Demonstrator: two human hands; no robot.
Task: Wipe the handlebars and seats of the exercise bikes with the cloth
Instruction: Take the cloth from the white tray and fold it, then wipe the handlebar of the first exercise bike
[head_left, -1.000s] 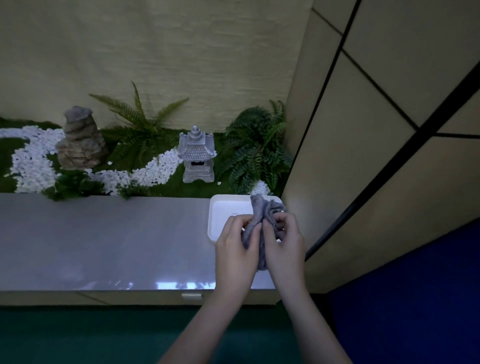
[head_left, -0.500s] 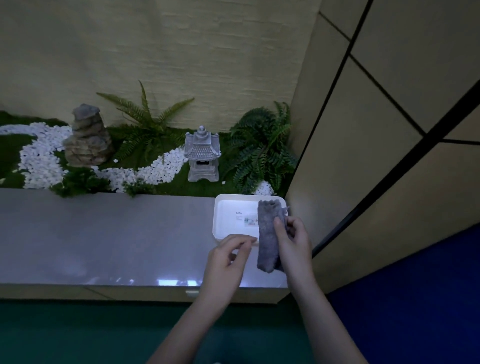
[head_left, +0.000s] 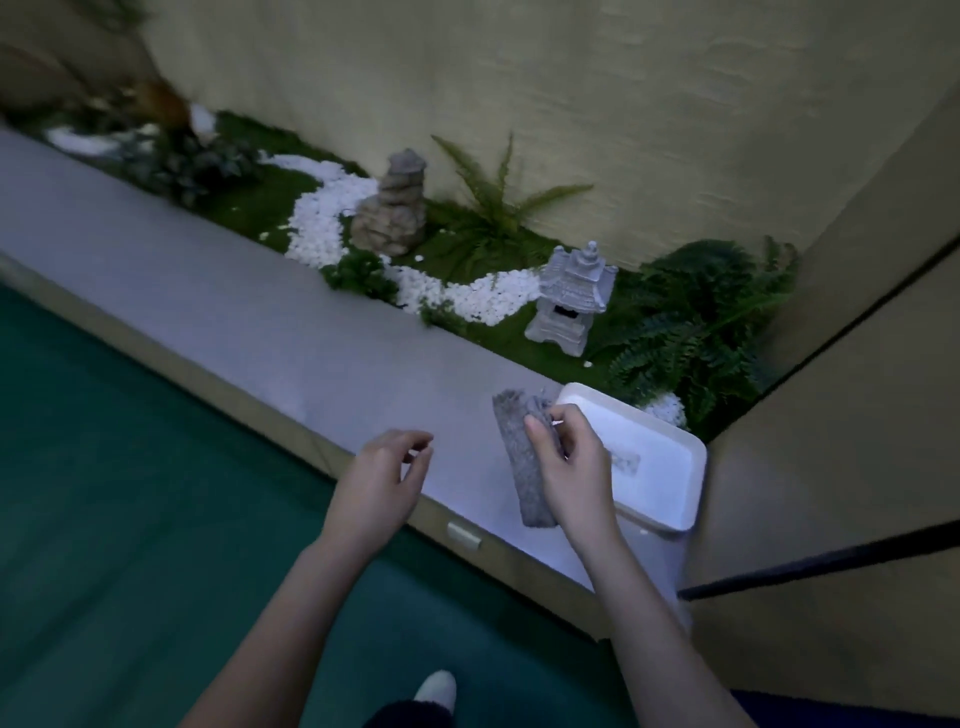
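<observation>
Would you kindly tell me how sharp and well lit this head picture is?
Head view: dim light overall; motion blur smears the far-left plants; the right hand holding the cloth and the stone lantern are fairly sharp; the ledge runs tilted.

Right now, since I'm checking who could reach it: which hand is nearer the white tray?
Right. The right hand, pinching the cloth, is at the white tray's left edge; the left hand hangs empty farther left, over the ledge's front edge.
</observation>
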